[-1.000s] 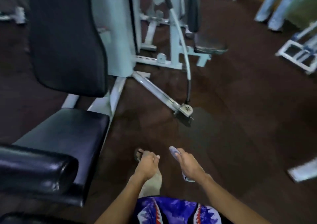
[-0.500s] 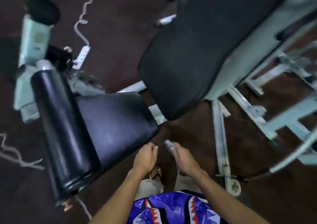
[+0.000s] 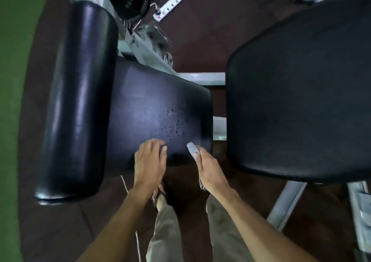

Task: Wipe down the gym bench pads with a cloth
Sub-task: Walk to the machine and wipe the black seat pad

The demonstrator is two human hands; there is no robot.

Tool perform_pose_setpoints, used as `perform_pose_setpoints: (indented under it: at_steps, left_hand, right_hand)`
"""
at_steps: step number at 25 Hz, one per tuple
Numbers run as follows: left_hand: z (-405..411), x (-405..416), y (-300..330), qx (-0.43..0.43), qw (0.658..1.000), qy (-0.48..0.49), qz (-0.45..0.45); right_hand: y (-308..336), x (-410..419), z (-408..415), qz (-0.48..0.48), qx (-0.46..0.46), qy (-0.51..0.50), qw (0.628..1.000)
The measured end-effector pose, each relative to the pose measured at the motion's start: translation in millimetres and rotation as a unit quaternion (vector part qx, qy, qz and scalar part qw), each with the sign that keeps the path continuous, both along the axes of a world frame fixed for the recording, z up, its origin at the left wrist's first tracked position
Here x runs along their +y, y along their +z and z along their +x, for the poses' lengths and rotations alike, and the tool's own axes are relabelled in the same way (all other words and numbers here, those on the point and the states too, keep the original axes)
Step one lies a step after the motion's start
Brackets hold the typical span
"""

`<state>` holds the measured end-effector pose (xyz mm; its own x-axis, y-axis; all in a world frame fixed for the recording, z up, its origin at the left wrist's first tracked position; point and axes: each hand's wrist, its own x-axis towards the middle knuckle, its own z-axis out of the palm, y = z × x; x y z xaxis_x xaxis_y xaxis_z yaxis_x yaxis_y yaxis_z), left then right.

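The black seat pad lies in the middle, with small droplets speckled on its near right part. To its left runs a glossy black roller pad, and a large black back pad fills the right. My right hand is closed around a folded grey cloth, whose tip pokes out over the seat's near right corner. My left hand hovers with curled fingers over the seat's near edge; whether it holds anything is hidden.
The pale machine frame shows between the seat and the back pad, and a frame leg slants down at the right. A white power strip lies on the dark floor beyond. A thin cord trails near my sandalled foot.
My view has swung left and down, so the seat now sits directly under both hands. The hands have come forward over its near edge. The cloth stays in my right hand.
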<state>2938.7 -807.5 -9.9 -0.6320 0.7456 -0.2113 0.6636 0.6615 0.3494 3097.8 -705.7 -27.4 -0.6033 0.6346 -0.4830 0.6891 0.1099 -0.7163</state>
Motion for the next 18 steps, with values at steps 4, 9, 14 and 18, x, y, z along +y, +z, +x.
perform_pose_setpoints:
  at_steps: [4, 9, 14, 18]
  left_hand:
    - [-42, 17, -40, 0.072, 0.997, 0.000, 0.016]
    - [-92, 33, -77, 0.116, 0.993, 0.020, -0.023]
    - [-98, 25, -113, 0.153, 0.985, 0.031, -0.073]
    - [-99, 29, -115, 0.168, 0.981, 0.037, -0.089]
  right_hand:
    - [-50, 16, -42, 0.001, 0.045, -0.055, 0.998]
    - [-100, 20, -108, 0.046, 0.086, -0.122, 0.988]
    - [-139, -24, -141, 0.228, 0.000, -0.022, 0.973]
    - [-151, -11, -103, 0.245, -0.052, 0.020, 0.968]
